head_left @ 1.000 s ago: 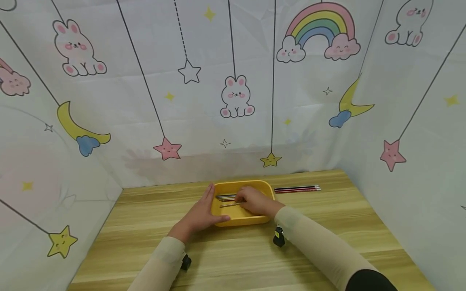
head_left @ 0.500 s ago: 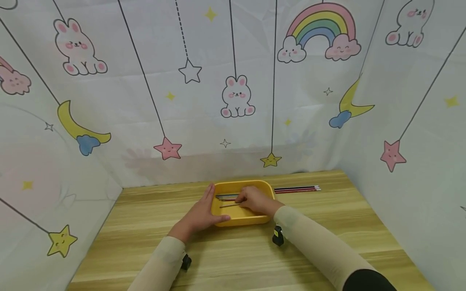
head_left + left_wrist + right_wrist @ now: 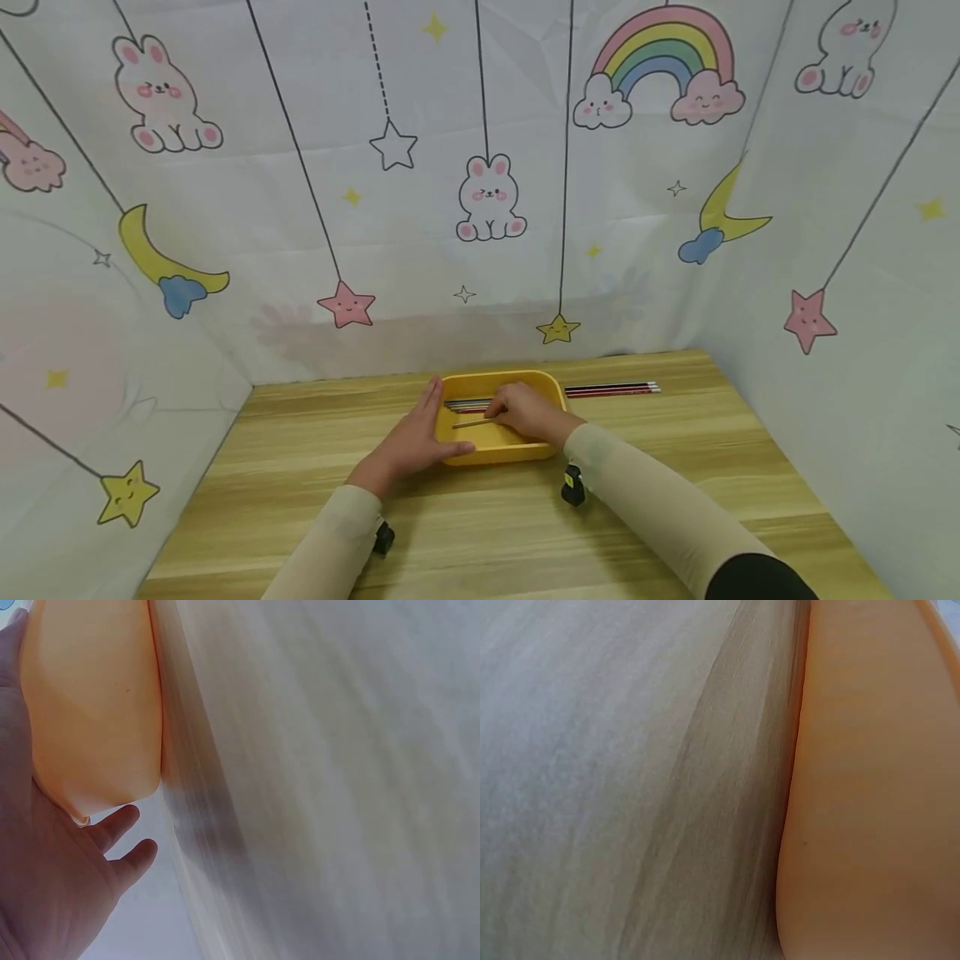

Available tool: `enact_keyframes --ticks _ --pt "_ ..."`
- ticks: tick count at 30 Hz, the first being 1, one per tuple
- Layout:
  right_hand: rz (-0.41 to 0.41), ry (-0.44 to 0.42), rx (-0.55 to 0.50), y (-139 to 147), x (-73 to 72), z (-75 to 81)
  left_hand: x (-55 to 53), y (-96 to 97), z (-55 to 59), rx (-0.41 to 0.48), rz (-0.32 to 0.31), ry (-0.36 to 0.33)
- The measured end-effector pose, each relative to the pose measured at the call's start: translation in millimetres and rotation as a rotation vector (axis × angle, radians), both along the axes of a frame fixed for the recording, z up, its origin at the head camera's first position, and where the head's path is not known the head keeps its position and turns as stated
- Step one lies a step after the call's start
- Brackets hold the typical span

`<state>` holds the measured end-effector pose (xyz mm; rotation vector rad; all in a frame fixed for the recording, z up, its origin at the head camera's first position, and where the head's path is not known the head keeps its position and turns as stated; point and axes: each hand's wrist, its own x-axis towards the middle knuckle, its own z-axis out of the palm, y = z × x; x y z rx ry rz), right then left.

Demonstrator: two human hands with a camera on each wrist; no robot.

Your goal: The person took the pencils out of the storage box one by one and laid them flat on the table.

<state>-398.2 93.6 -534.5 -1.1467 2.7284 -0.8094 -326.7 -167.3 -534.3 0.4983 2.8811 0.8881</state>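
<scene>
A yellow plastic tray [image 3: 498,454] stands on the wooden table in the head view. Along its left end lies my left hand [image 3: 411,443], fingers stretched toward the back corner and thumb on the front rim. The left wrist view shows that hand's spread fingers [image 3: 135,862] against the tray's outer wall [image 3: 94,712]. My right hand [image 3: 525,412] reaches into the tray, fingers bent down, pinching the right end of a thin gold-coloured pencil [image 3: 472,423]. Behind it several pencils [image 3: 467,406] lie side by side, partly hidden by the hand.
Red and black pencils with white ends [image 3: 613,389] lie on the table [image 3: 480,533], just right of the tray. A white cloth printed with rabbits and stars [image 3: 405,242] rises behind the table and along both sides. The right wrist view holds only tabletop and tray wall [image 3: 877,787].
The gold-coloured pencil has shifted very slightly under the right hand's fingers. The left hand and the tray keep their places.
</scene>
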Motion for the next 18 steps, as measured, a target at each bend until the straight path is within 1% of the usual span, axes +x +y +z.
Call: enact_keyframes --ticks 9,12,18 --pt "0.029 0.025 0.014 2.4 0.4 1.3 1.2 1.5 3.4 -0.01 -0.002 -0.007" --pt "0.039 0.034 0.002 2.4 -1.3 0.9 1.2 1.4 3.6 -0.011 -0.003 -0.007" --pt "0.047 0.014 -0.041 2.2 -0.9 3.4 1.7 0.9 3.8 -0.009 -0.004 -0.01"
